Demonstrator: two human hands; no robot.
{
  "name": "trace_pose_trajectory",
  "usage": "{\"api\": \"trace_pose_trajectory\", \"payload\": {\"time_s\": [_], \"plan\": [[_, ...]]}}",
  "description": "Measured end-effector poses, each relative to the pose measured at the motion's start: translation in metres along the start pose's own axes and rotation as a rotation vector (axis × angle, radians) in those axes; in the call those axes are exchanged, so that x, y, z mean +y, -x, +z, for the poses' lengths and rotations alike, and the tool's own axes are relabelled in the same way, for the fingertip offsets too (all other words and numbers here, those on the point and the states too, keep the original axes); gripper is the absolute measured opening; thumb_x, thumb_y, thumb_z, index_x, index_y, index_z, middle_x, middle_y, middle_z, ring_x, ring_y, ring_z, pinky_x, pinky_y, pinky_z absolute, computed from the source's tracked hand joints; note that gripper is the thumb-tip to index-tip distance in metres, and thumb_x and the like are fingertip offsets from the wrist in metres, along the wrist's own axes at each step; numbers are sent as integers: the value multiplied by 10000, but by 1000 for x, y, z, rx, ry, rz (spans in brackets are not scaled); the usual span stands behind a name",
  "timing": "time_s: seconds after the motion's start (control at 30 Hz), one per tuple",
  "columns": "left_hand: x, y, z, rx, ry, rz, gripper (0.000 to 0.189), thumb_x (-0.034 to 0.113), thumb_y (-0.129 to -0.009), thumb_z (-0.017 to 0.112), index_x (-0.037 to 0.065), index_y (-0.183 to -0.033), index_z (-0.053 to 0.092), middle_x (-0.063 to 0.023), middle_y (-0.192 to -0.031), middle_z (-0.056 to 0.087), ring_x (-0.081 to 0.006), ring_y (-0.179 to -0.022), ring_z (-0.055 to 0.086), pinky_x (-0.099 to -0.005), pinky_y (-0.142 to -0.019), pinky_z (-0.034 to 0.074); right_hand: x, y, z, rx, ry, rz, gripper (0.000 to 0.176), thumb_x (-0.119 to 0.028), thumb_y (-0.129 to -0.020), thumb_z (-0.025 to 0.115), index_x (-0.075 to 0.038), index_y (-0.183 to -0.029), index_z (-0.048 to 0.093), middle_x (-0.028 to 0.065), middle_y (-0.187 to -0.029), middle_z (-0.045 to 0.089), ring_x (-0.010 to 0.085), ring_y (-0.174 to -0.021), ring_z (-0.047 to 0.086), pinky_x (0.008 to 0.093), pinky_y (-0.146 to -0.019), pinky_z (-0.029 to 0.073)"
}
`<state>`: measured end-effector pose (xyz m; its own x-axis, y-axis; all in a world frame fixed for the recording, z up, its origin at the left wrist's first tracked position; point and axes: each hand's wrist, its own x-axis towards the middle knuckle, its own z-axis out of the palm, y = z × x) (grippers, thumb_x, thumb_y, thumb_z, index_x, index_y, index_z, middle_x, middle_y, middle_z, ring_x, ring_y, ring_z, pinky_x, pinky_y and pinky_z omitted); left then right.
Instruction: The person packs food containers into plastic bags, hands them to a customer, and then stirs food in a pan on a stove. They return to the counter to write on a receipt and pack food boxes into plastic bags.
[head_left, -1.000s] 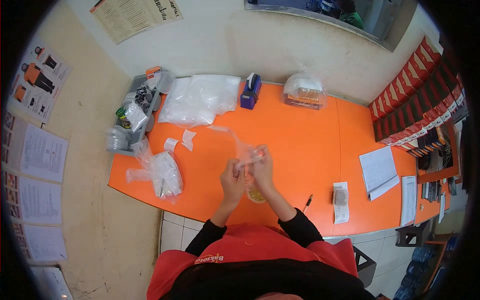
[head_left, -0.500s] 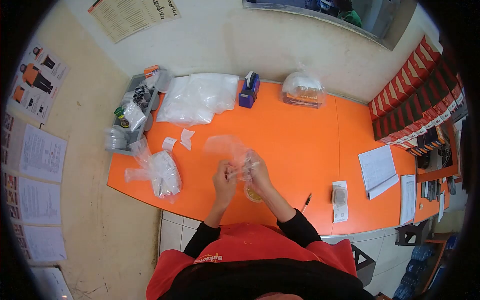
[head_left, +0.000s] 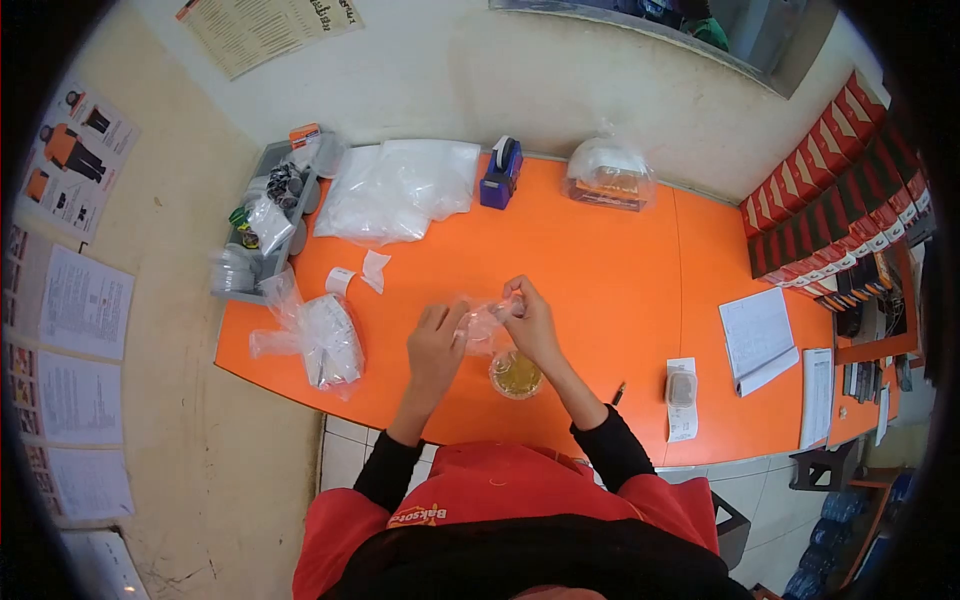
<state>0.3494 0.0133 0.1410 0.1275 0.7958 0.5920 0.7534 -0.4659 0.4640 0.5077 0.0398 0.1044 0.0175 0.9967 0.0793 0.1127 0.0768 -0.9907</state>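
Note:
A clear plastic bag (head_left: 483, 328) is stretched between my two hands above the orange table. My left hand (head_left: 437, 343) pinches its left side, and my right hand (head_left: 530, 320) has its fingers closed on the right side. Just below the bag, near my right wrist, a round clear tub (head_left: 516, 375) with yellowish-green contents stands on the table. To the left of my left hand lies a tied clear bag (head_left: 331, 340) with white packets in it. Two small paper slips, one of them a torn white slip (head_left: 374, 271), lie beyond that bag.
Flat plastic bags (head_left: 400, 190), a purple tape dispenser (head_left: 501, 173) and a bagged box (head_left: 608, 180) line the back of the orange table (head_left: 590, 265). A grey tray (head_left: 270, 215) holds cups and packets at left. A pen (head_left: 619, 393), small container (head_left: 681, 388) and notebook (head_left: 758, 335) lie right.
My hands have moved apart, and the plastic bag is now spread between them lower down. The round tub, mostly covered before, now shows below my right hand.

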Motion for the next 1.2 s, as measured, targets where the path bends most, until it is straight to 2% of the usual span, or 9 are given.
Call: {"api": "trace_pose_trajectory", "payload": {"time_s": [0.17, 0.27, 0.4, 0.57, 0.67, 0.9, 1.0, 1.1, 1.2], "plan": [[-29, -6, 9, -143, 127, -389, 217, 8, -760, 529, 64, -969, 542, -154, -797, 593, -287, -583, 568, -357, -525, 449, 0, 12, 4, -64, 346, -144, 337, -66, -753, 628, -52, -1037, 449, 54, -766, 492, 121, -688, 500, 268, -597, 413], [-16, -8, 17, -156, 222, -361, 229, 3, -754, 528, 65, -973, 550, -153, -764, 590, -289, -569, 567, -362, -515, 452, -1, 30, 7, -108, 500, -274, 411, -86, -777, 596, -50, -1154, 435, 99, -870, 529, 148, -786, 539, 287, -660, 432], [17, 44, 44, -208, 377, 129, 340, -24, -715, 577, 55, -1045, 565, -154, -762, 606, -266, -551, 560, -333, -490, 434, 7, 17, 7, -326, -715, 212, 474, -217, -812, 612, -13, -1193, 417, 58, -1139, 470, 95, -858, 496, 264, -756, 406], [39, 51, 39, -85, 384, 100, 338, 23, -705, 617, 59, -1037, 566, -114, -695, 577, -252, -499, 539, -340, -447, 427, -8, -12, 16, -25, -976, 119, 503, -119, -794, 593, -44, -1248, 389, 32, -1023, 477, 142, -940, 463, 288, -785, 397], [31, 58, 52, -33, 158, 60, 308, 21, -707, 614, 60, -1011, 579, -96, -627, 518, -244, -485, 514, -331, -445, 424, 38, -26, 12, -28, -322, -63, 601, -146, -784, 601, -89, -1313, 323, 42, -1005, 471, 168, -904, 460, 309, -788, 402], [20, 12, 17, 35, 38, 182, 241, 48, -649, 631, 36, -888, 608, -89, -691, 463, -205, -638, 494, -316, -576, 433, -1, -39, 4, -82, 232, -280, 577, -101, -781, 597, -152, -1307, 365, 102, -1128, 470, 216, -1010, 470, 307, -833, 402], [5, -5, 5, -222, 649, -98, 251, 51, -653, 636, 32, -901, 602, -62, -738, 500, -161, -626, 490, -298, -587, 422, -5, -34, -13, -321, 287, -254, 616, -143, -782, 579, -188, -1336, 315, 148, -1044, 482, 297, -959, 490, 357, -813, 414], [-43, 12, -3, -575, 1710, -1170, 294, 20, -666, 626, 38, -955, 578, -31, -788, 532, -108, -652, 491, -264, -588, 411, -26, -5, -19, -706, 217, -251, 646, -133, -777, 584, -163, -1347, 281, 170, -1170, 449, 313, -1073, 460, 351, -877, 399], [-62, -3, -42, -520, 1620, -886, 284, 44, -722, 609, 46, -995, 532, 7, -799, 525, -66, -651, 477, -205, -535, 374, -48, 11, -43, -984, 250, -222, 690, -155, -750, 620, -144, -1347, 273, 179, -1268, 389, 317, -1146, 416, 356, -914, 386]]}}
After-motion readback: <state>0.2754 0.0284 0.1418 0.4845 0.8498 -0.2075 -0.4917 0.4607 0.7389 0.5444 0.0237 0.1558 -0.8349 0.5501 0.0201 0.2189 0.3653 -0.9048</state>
